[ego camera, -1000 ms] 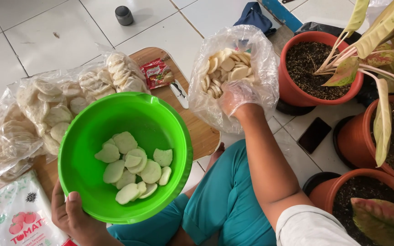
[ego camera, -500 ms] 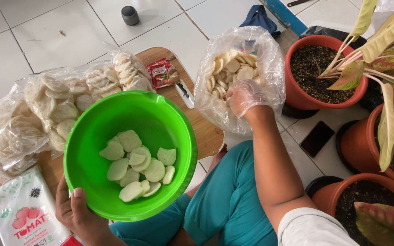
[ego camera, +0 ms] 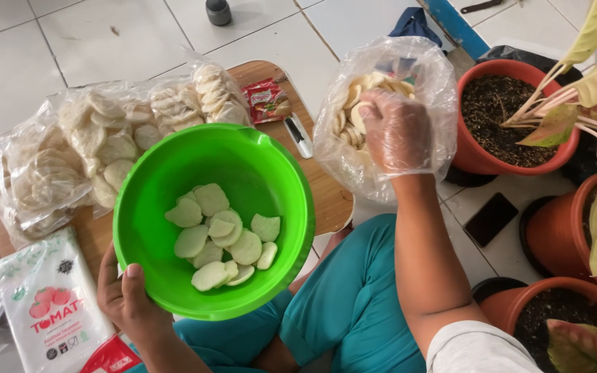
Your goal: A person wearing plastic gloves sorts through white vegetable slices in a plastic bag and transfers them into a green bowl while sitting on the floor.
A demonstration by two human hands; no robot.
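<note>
**Gloved hand in the cracker bag, bare hand under the green bowl**

The left hand [ego camera: 129, 304] is bare and closed on the rim of a bright green plastic bowl [ego camera: 174, 173], thumb over the edge and fingers beneath, holding it tilted above the person's lap. A small heap of pale raw cracker discs [ego camera: 221, 238] lies in the bottom of the bowl, toward its near side.

The right hand [ego camera: 396, 131] wears a thin clear plastic glove and is pushed into the mouth of a clear plastic bag [ego camera: 340, 155] full of the same pale discs. Its fingers are curled down among the discs; whether they have closed on any cannot be told through the plastic.

Beyond the bowl, on a wooden board [ego camera: 326, 193] on the tiled floor, lie several more sealed bags of crackers [ego camera: 98, 138], a small red sachet [ego camera: 266, 100] and a small knife [ego camera: 298, 135]. A white packet printed with red tomatoes [ego camera: 50, 311] lies beside the left hand. To the right stand terracotta pots [ego camera: 471, 155] with soil and variegated leaves, and a dark phone [ego camera: 490, 219] lies on the floor between them.
</note>
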